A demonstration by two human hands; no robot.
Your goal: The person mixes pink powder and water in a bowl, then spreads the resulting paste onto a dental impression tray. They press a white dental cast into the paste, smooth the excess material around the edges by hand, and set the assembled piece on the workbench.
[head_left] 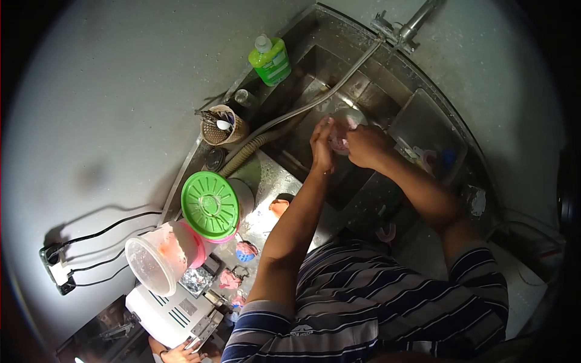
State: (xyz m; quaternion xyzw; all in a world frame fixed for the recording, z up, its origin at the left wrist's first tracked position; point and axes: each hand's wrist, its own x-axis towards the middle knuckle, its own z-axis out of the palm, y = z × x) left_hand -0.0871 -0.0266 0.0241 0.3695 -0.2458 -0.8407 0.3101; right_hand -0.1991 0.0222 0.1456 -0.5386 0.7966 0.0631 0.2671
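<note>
Two bare hands meet over pink material in a metal sink

Nearest is the person's striped shirt (pixel 363 296), with both forearms stretched over the sink (pixel 354 184). At lower left, another person's hand (pixel 180 354) is beside a white machine (pixel 169 314). Pink lumps (pixel 230 279) and a pink-and-blue lump (pixel 246 251) lie on the metal counter (pixel 257 218), near a clear tub (pixel 151 263) tipped on its side with pink residue in it. A ribbed green lid (pixel 210 206) tops a container just beside that tub, and an orange-pink piece (pixel 279 207) lies to its right.

Farther on, the pink material (pixel 340 140) is between the hands, with a pale, rounded, see-through shape around it, too blurred to name. The left hand (pixel 322 145) is partly open, its fingers fairly straight and close together, touching the pink material's left side. The right hand (pixel 367 147) is curled at the other side; whether it grips anything is hidden.

To the right, a clear bin (pixel 426 130) contains pink and blue pieces. To the left stand a woven basket (pixel 223 130) of tools and, beyond it, a green bottle (pixel 271 62). A grey hose (pixel 321 100) crosses the sink from near the faucet (pixel 404 33), farthest away at the wall
</note>
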